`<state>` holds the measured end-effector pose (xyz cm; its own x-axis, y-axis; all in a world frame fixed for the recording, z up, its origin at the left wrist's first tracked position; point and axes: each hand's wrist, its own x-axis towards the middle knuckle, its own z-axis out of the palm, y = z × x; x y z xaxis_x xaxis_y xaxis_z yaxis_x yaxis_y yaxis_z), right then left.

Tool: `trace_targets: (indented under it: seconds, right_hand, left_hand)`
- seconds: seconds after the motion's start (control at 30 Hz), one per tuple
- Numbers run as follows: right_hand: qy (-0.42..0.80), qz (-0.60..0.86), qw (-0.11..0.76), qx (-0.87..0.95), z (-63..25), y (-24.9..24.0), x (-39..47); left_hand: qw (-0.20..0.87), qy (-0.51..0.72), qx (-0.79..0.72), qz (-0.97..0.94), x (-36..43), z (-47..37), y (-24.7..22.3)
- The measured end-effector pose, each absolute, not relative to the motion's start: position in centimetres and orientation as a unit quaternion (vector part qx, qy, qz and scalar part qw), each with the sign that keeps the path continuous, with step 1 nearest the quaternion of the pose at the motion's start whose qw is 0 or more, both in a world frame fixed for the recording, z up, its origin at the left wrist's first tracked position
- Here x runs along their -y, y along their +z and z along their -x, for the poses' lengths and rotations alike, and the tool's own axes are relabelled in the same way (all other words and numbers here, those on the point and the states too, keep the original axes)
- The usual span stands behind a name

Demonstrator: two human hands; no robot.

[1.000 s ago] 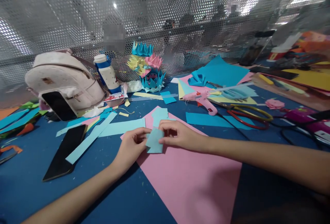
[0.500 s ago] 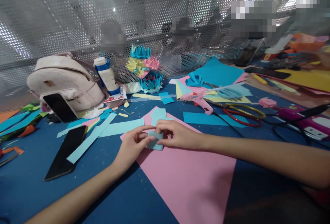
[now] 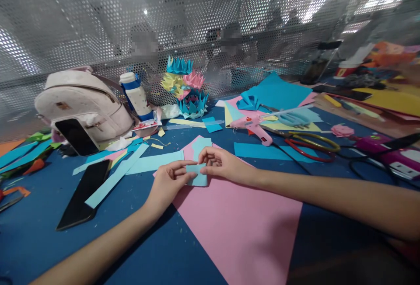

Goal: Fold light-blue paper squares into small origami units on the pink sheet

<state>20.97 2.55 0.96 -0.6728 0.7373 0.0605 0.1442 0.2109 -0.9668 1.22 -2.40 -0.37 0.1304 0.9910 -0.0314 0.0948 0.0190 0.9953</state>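
Between my two hands is a small folded piece of light blue paper [image 3: 197, 178], above a large pink sheet [image 3: 243, 224]. My left hand [image 3: 167, 180] pinches its left side with thumb and fingers. On its upper right, my right hand [image 3: 219, 163] has thumb and fingertips closed on the same piece. Just behind the fingers, another light blue paper piece [image 3: 201, 144] lies on the pink sheet's far corner. A long light blue strip [image 3: 154, 162] lies left of it, with a second strip [image 3: 116, 175] crossing over a black phone [image 3: 87, 193].
A pink glue gun [image 3: 251, 126] lies behind my right hand, near scissors with red and yellow handles [image 3: 315, 143]. Folded paper flowers [image 3: 192, 101] stand at the back beside a bottle [image 3: 136, 97] and a pale backpack [image 3: 82, 97]. A purple power strip [image 3: 387, 154] sits right.
My right hand's fingers have shifted slightly on the folded paper, which is raised and tilted a little more towards me. My left hand stays nearly in place.
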Motion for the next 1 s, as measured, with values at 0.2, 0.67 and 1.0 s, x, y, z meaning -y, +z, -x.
trace_targets:
  seconds: [0.2,0.67,1.0]
  right_hand:
    - [0.544,0.306,0.263,0.736,-21.02,0.95,-2.64]
    - [0.499,0.324,0.304,0.744,-21.10,0.66,-2.53]
    - [0.495,0.345,0.326,0.728,-21.04,0.32,-2.78]
  left_hand:
    - [0.556,0.435,-0.484,-0.517,2.56,-1.39,-0.17]
    - [0.503,0.416,-0.514,-0.557,2.45,-1.31,-0.70]
    - [0.494,0.433,-0.514,-0.551,2.49,-1.59,-0.24]
